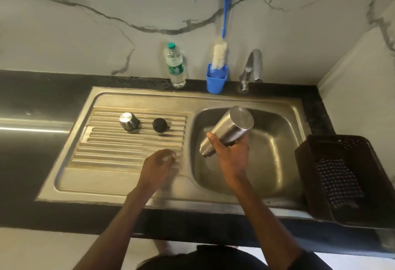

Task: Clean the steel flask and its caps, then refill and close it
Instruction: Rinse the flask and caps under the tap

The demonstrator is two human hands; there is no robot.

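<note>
Reaching over the black stone counter (32, 212), the person's right hand (229, 158) curls its grip around the cylindrical steel flask (228, 131), holding it above the basin of the steel sink (256, 173). The flask is tipped mouth-down: its long axis slants from the narrow neck at lower left, nearest the person, up to the flat round base at upper right, facing the tap. The mouth itself is hidden behind the hand.

The left hand (159, 168) hovers over the near edge of the ribbed drainboard (111, 152), fingers loosely bent and holding nothing; its fingertips are blurred.

Further back on the ridges stand the domed steel outer cap (128, 121) and, just beside it to the right, the round black inner stopper (160, 125).

To the right, a dark perforated plastic basket (320, 184) holds a checked cloth (337, 184).

Along the marble wall stand a clear plastic water bottle with green cap (175, 66), a blue cup (215, 83) holding a blue-handled bottle brush (220, 55), and the chrome tap (253, 66).
</note>
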